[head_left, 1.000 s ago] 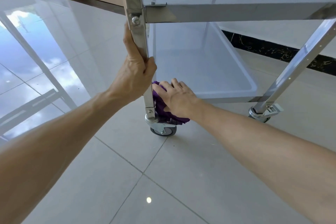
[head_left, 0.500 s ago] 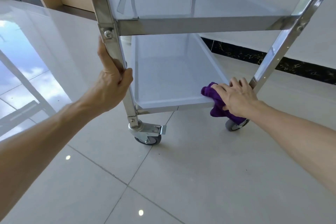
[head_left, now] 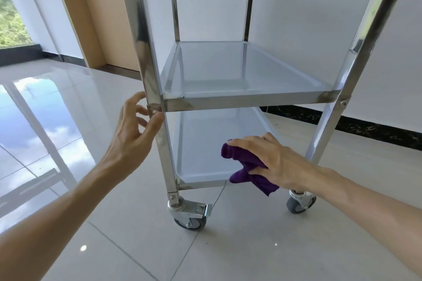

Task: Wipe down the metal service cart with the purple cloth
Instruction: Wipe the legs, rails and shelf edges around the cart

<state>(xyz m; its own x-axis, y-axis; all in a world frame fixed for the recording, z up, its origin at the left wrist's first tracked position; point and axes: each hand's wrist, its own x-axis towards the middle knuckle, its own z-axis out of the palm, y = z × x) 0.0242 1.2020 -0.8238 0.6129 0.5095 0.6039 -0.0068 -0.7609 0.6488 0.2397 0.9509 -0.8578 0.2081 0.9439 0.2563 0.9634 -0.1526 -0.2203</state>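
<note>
Glossy pale floor tiles (head_left: 239,246) with thin grout lines occupy the foreground and mirror sky and a window frame at the left. Two bare forearms reach in from the lower corners. The right hand (head_left: 277,164) lies with fingers extended over a crumpled purple cloth (head_left: 247,170), thumb curled beneath it, pressing the cloth onto the front right part of the lowest tray (head_left: 198,150) of a three-tier stainless-steel service cart (head_left: 239,98); one tail of the cloth hangs over the tray's front rim. The left hand (head_left: 131,137) is spread, fingers apart and loosely bent, its thumb tip and fingertips touching the near left upright post (head_left: 150,70) where the middle shelf (head_left: 228,70) joins it; it clamps on nothing. Below that post sits a grey rubber caster (head_left: 190,219) with a metal brake tab; a second grey caster (head_left: 300,204) stands below the right post (head_left: 365,59), partly behind the right wrist. Further back, the top shelf's underside crosses the upper edge. Beyond the cart stand a white wall (head_left: 308,18) with a dark marbled skirting band (head_left: 376,130), a tan wooden panel (head_left: 91,18), and a window with greenery at the far left.
</note>
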